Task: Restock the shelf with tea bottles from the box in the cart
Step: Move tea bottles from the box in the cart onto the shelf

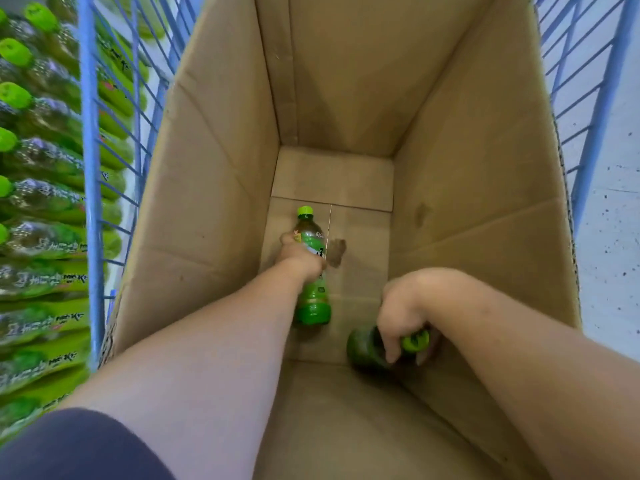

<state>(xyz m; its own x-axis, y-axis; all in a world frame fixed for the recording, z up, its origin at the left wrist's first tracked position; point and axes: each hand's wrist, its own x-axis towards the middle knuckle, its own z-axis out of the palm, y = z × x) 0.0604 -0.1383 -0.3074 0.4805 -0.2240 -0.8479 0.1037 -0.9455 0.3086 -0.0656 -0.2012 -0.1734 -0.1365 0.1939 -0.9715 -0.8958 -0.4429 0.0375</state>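
Bottle-stocked shelf beside cart, seemingly

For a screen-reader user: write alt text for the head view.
Both hands reach into a deep cardboard box, the left hand and right hand each gripping a green-capped tea bottle. Stocked bottles show beyond the blue cart.

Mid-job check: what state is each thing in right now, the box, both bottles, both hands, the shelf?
Box: open, nearly emptied.
Left bottle: lying flat, capped, left hand in grip.
Right bottle: on its side, capped, right hand in grip.
Shelf bottles: stocked in rows.
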